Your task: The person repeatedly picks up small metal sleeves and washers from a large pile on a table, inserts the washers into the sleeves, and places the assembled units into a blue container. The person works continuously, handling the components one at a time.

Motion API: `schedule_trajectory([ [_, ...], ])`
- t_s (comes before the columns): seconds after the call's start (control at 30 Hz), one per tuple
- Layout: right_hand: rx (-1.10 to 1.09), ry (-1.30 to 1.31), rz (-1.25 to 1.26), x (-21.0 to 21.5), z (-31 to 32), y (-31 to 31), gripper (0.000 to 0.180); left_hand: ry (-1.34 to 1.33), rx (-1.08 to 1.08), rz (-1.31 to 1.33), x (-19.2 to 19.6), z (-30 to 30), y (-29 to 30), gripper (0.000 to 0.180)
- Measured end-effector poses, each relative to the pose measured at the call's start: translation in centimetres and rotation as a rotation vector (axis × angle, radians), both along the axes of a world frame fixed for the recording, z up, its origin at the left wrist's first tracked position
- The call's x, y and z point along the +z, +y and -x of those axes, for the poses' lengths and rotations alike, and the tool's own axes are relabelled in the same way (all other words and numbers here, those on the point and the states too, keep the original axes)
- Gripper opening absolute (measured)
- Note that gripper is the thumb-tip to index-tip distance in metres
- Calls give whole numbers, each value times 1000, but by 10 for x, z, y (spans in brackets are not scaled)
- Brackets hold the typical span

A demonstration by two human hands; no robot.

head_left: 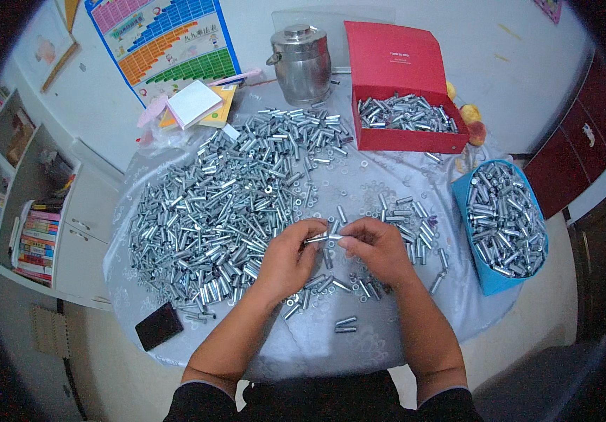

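Observation:
Over the middle of the table, my left hand (290, 259) and my right hand (379, 247) meet, fingers closed on the two ends of a slim shiny metal piece (327, 238). Whether it is a bolt, a sleeve or both joined, I cannot tell. A large heap of loose metal bolts and sleeves (208, 211) spreads to the left of my hands. Several loose metal sleeves (415, 232) lie to the right, with small washers (364, 164) scattered around. Near the front edge, a few more sleeves (346, 325) lie side by side.
A red lidded box (408, 141) stands at the back right, filled with metal sleeves. Farther right is a blue container (484, 260), full of similar pieces. A steel pot (301, 67) and notepads (194, 104) stand behind the heap. A black phone (159, 327) lies at the left edge.

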State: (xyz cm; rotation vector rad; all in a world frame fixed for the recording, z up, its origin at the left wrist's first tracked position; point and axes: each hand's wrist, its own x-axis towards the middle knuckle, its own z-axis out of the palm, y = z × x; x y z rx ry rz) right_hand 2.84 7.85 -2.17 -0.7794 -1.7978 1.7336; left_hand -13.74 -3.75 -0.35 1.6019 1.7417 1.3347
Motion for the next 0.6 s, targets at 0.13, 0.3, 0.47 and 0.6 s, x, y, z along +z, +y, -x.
schedule_trajectory([
  [0.13,50,-40,-66,-4,3,-5,10,-91,-84,89,-1,-15,3,45],
  [0.3,-81,91,48,-3,3,-5,18,-639,-144,-37,-22,-35,10,37],
  [0.47,-193,51,35,-4,-4,0,19,-737,-63,135,-16,-35,15,28],
  [0.6,-227,48,-19,1,-6,-1,18,-829,49,109,-18,-33,15,27],
])
